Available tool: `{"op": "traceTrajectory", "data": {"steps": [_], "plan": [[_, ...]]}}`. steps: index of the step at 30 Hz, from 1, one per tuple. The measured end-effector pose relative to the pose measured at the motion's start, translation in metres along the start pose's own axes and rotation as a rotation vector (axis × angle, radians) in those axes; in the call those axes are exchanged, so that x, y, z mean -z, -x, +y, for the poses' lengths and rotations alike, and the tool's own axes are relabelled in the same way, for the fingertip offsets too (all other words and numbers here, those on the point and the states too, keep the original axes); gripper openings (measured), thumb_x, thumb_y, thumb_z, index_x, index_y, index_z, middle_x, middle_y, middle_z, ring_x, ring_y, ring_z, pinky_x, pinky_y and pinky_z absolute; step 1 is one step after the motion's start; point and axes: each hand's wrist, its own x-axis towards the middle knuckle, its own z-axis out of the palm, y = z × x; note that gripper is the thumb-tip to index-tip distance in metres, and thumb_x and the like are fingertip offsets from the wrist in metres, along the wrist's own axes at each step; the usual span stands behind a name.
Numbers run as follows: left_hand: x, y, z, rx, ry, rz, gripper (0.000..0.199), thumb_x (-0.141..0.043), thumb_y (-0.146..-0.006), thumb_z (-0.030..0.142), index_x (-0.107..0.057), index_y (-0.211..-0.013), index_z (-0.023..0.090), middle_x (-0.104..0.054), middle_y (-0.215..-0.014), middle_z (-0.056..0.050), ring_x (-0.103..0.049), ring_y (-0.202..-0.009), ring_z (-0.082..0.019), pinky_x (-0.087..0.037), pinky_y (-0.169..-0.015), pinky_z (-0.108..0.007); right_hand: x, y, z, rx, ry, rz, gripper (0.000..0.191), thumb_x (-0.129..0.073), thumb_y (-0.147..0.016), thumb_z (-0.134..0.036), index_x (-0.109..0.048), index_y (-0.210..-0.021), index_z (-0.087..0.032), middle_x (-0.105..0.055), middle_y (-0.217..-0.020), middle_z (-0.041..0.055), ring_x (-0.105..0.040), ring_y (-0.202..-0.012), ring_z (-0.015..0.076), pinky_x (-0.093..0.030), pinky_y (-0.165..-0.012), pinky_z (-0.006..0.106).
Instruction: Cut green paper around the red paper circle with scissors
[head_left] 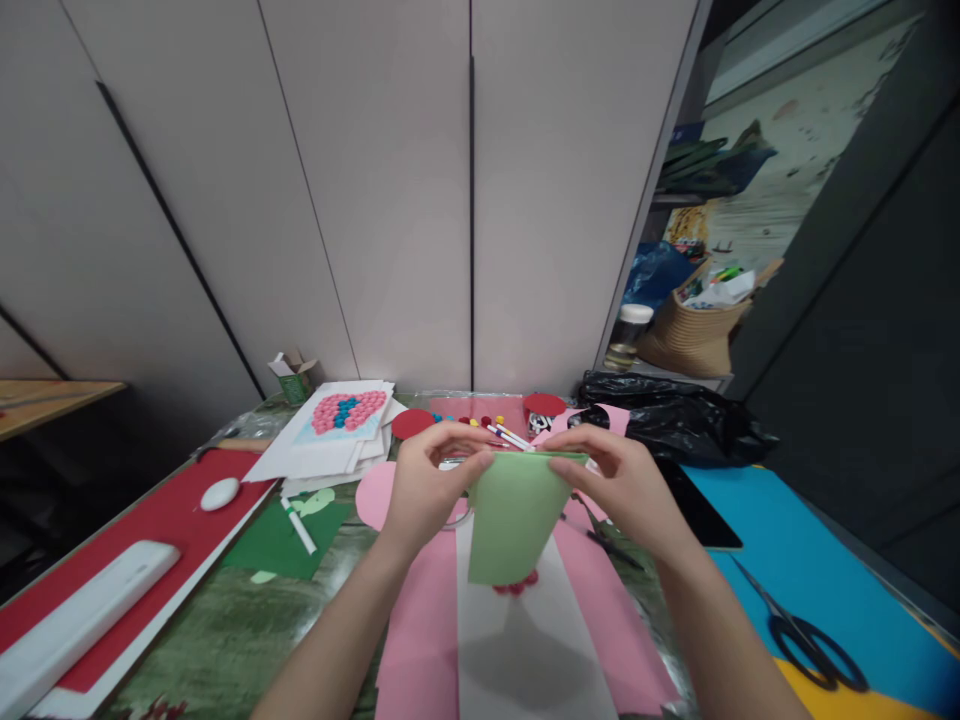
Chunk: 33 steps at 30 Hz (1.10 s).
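Between my two hands hangs a light green sheet of paper [517, 520], raised above the table. My left hand [439, 475] pinches its upper left corner between thumb and fingers. At the upper right corner my right hand [619, 475] pinches it the same way. The top edge looks folded over. Below it lies a white paper strip [525, 660] on pink paper [420, 640]. Small red pieces [517, 585] on the strip are partly hidden behind the green paper. Several marker pens [510, 436] show just beyond my hands.
Scissors [810, 640] rest on blue and yellow paper at right, near a black tablet [697, 505] and a black plastic bag [675, 420]. At left are a white device [97, 610], red paper [180, 520], a green-capped marker [298, 525] and stacked sheets with a dotted picture [345, 415].
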Motion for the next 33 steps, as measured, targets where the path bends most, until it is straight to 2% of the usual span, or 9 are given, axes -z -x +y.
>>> {"op": "traceTrajectory", "data": {"steps": [2,6,12,16,19,23,26,29,33], "plan": [[-0.003,0.000,-0.002,0.003,0.004,-0.030,0.011,-0.066,-0.068,0.020,-0.065,-0.079,0.017,-0.066,-0.075,-0.003,-0.062,-0.071,-0.014,-0.050,-0.068,-0.025,-0.004,0.000,-0.001,0.016,0.084,-0.026,0.011,-0.058,-0.078,-0.025,-0.066,-0.085,-0.023,-0.067,-0.091,0.0028,-0.059,-0.087,0.0196,-0.044,-0.070,0.029],[-0.007,0.001,-0.005,0.026,0.016,-0.063,0.013,-0.067,-0.068,0.021,-0.064,-0.081,0.017,-0.066,-0.077,-0.003,-0.061,-0.073,-0.014,-0.050,-0.066,-0.023,-0.011,0.001,0.000,0.032,0.157,-0.027,0.011,-0.056,-0.080,-0.027,-0.066,-0.082,-0.022,-0.067,-0.085,0.0026,-0.060,-0.079,0.0187,-0.043,-0.063,0.028],[-0.009,0.004,-0.003,0.066,0.120,-0.052,0.015,-0.063,-0.073,0.027,-0.062,-0.085,0.017,-0.066,-0.085,-0.005,-0.062,-0.078,-0.015,-0.049,-0.067,-0.024,-0.010,0.002,-0.002,0.040,0.160,0.024,0.009,-0.056,-0.079,-0.024,-0.065,-0.077,-0.022,-0.067,-0.081,0.0019,-0.059,-0.076,0.0182,-0.040,-0.059,0.027],[-0.011,0.004,-0.002,0.092,0.135,-0.091,0.029,-0.069,-0.067,0.026,-0.060,-0.094,0.018,-0.066,-0.087,-0.005,-0.062,-0.080,-0.016,-0.050,-0.068,-0.024,-0.009,0.003,-0.002,0.019,0.109,0.070,0.009,-0.058,-0.078,-0.026,-0.065,-0.075,-0.021,-0.067,-0.081,0.0031,-0.059,-0.078,0.0194,-0.041,-0.062,0.028],[-0.012,0.003,-0.003,0.096,0.068,-0.112,0.025,-0.069,-0.066,0.026,-0.063,-0.089,0.018,-0.067,-0.083,-0.005,-0.062,-0.078,-0.016,-0.050,-0.068,-0.025,-0.010,0.003,-0.002,0.020,0.081,0.068,0.009,-0.058,-0.078,-0.027,-0.065,-0.075,-0.021,-0.067,-0.081,0.0028,-0.059,-0.078,0.0189,-0.042,-0.063,0.028],[-0.014,0.004,-0.004,0.076,-0.047,-0.047,0.018,-0.066,-0.068,0.028,-0.065,-0.084,0.019,-0.066,-0.075,-0.003,-0.062,-0.072,-0.016,-0.050,-0.064,-0.026,-0.008,0.003,-0.004,0.012,0.130,0.044,0.010,-0.056,-0.079,-0.026,-0.064,-0.076,-0.021,-0.066,-0.082,0.0029,-0.058,-0.078,0.0195,-0.041,-0.059,0.027],[-0.014,0.006,-0.003,-0.003,-0.199,0.002,0.018,-0.066,-0.068,0.026,-0.067,-0.086,0.022,-0.066,-0.072,-0.001,-0.061,-0.069,-0.015,-0.049,-0.067,-0.026,-0.007,0.003,-0.004,0.054,0.188,0.027,0.009,-0.055,-0.079,-0.023,-0.064,-0.080,-0.023,-0.065,-0.085,0.0026,-0.057,-0.084,0.0203,-0.042,-0.067,0.030],[-0.016,0.009,0.000,-0.070,-0.318,-0.024,0.017,-0.065,-0.070,0.021,-0.068,-0.086,0.026,-0.067,-0.074,0.001,-0.061,-0.069,-0.014,-0.048,-0.070,-0.025,-0.009,0.003,-0.004,0.113,0.219,0.040,0.009,-0.057,-0.078,-0.021,-0.064,-0.083,-0.024,-0.065,-0.087,0.0026,-0.056,-0.086,0.0203,-0.041,-0.074,0.032],[-0.017,0.011,0.001,-0.073,-0.358,-0.081,0.023,-0.064,-0.070,0.018,-0.068,-0.090,0.027,-0.067,-0.071,0.002,-0.061,-0.068,-0.014,-0.048,-0.069,-0.025,-0.014,0.004,-0.002,0.168,0.217,0.040,0.008,-0.057,-0.079,-0.022,-0.064,-0.079,-0.024,-0.064,-0.081,0.0030,-0.055,-0.082,0.0202,-0.041,-0.073,0.033]]}}
